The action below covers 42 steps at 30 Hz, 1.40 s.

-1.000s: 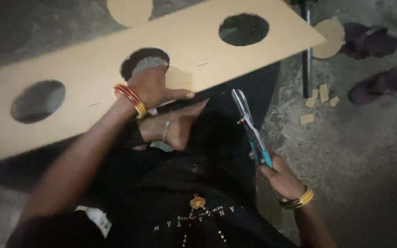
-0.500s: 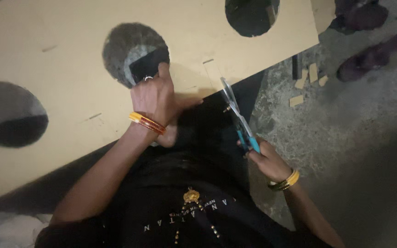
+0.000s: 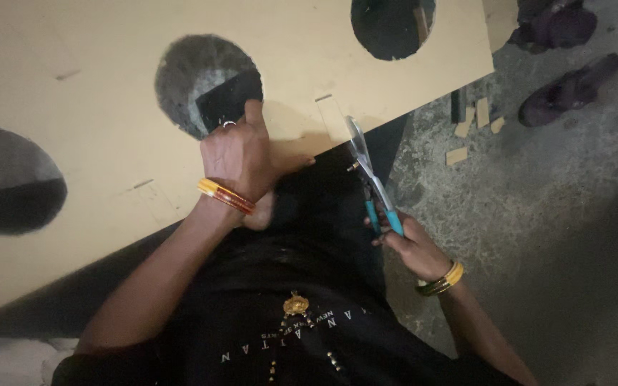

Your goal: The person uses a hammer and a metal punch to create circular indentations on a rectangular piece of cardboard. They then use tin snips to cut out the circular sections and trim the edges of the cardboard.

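Tan board with round holes, dark sheet, and pliers

The tan board (image 3: pixel 94 93) is lying flat, its round cutouts showing grey floor; a small dark sheet (image 3: pixel 229 101) is sitting tilted in the middle hole, while blue-handled pliers (image 3: pixel 370 179) are pointing, jaws up, at the board's near edge.

One board (image 3: pixel 94 93), three round holes (image 3: pixel 209 82), one pliers (image 3: pixel 370 179), two sandals (image 3: pixel 570 89).

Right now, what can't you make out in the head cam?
- Left hand: fingertips curl over the middle hole's rim; the dark block there is part hidden.
- Pliers: handles covered by the right hand; jaw tips blur against the board.
- Left hole: cut off by the frame edge.
- Scraps: too small to identify.
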Motion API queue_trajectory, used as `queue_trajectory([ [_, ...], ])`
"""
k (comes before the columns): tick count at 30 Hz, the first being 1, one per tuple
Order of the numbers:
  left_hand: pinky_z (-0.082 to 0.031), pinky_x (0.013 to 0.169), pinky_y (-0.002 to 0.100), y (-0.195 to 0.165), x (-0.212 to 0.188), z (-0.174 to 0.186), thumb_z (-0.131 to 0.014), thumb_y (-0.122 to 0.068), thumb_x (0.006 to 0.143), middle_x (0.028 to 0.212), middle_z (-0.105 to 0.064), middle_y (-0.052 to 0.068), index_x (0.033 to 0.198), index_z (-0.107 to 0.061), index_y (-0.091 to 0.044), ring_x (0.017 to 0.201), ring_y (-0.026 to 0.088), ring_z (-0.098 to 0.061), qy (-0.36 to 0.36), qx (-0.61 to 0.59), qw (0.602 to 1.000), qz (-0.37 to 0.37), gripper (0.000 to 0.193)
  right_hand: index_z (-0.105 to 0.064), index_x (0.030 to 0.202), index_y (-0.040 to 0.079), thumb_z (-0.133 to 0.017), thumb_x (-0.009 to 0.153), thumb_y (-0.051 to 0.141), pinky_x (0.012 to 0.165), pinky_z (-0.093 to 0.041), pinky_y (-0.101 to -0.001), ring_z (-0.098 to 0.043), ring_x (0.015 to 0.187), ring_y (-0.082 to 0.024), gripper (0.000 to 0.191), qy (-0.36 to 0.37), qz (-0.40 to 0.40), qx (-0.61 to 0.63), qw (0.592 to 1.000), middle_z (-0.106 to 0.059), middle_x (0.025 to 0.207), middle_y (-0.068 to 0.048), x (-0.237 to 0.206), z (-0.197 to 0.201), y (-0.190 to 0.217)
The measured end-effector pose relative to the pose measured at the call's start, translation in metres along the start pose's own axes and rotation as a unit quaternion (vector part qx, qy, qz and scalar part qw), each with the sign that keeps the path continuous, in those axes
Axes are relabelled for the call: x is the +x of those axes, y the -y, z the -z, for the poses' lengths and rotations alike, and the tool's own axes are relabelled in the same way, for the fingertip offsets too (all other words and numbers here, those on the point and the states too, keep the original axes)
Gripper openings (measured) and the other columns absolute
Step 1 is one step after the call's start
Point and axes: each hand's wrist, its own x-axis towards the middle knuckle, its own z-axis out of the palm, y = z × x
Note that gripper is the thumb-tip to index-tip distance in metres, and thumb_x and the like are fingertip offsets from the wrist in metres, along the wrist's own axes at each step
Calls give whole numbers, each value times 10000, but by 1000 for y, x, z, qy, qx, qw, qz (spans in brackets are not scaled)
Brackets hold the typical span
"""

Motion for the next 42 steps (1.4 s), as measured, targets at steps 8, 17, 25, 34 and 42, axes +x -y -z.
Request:
queue_trajectory([
  [8,-481,391,350,-2,3,-3,-801,-847,633,543,-607,68,978,-510,-38,429,199,-613,62,6,998,19,926,-655,1029,68,-551,1011,322,683,-501,-353,-599,745,-186,276,-42,-29,-99,994,-635,802,-57,11,-3,5],
  [17,-444,378,334,-1,5,-8,-803,-882,581,529,-586,31,982,-499,-43,421,169,-581,91,22,995,43,978,-648,947,67,-550,1033,354,693,-496,-363,-619,727,-207,315,-35,-39,-203,978,-620,773,-75,21,0,2],
  [25,-478,399,355,-8,-8,-10,-839,-801,608,563,-620,73,1001,-511,-29,438,213,-623,-17,6,999,-43,927,-550,1239,77,-619,940,224,889,-608,-336,-657,1040,-124,340,48,-13,59,997,-648,1108,0,14,10,-8],
  [34,-495,396,393,-12,-9,-20,-853,-812,624,551,-639,111,943,-487,-25,440,259,-651,46,-4,999,9,924,-598,1143,22,-554,997,355,673,-507,-388,-603,728,-217,366,-19,-88,-136,987,-619,773,-103,23,6,-4],
  [42,-498,400,399,-13,-6,-14,-844,-812,603,558,-643,109,970,-481,-30,447,266,-655,38,5,999,14,937,-557,1272,-20,-572,1002,279,756,-512,-429,-645,825,-283,403,-70,98,-151,981,-663,917,-157,38,1,-25],
])
